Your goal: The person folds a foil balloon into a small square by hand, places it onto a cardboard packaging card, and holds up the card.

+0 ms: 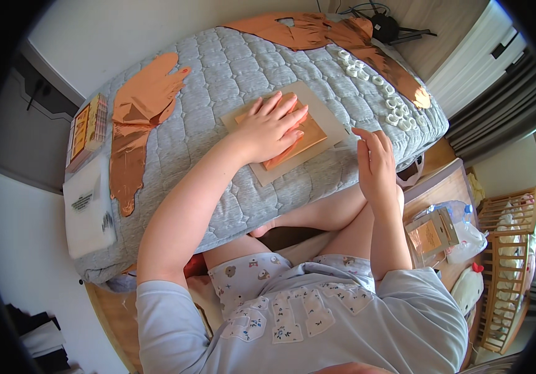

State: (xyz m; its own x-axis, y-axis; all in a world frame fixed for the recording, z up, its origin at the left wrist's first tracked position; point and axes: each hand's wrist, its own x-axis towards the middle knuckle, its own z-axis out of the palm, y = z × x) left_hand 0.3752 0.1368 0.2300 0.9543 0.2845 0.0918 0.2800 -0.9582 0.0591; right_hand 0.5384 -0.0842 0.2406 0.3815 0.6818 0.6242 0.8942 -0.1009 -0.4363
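A folded sheet of shiny copper-coloured foil lies on a grey-beige card on the quilted mattress. My left hand rests flat on the foil with its fingers stretched out, covering much of it. Just beyond the card's right corner is my right hand, its fingers curled and the index fingertip pointing at that corner. Whether anything small sits between those fingers is hidden. A clear, thin plastic edge shows between that hand and the card.
Large crumpled copper foil balloons lie at the left and along the far edge. Several white ribbon rolls are at the right. A stack of boxes and a white plastic packet sit left. A wooden crib stands right.
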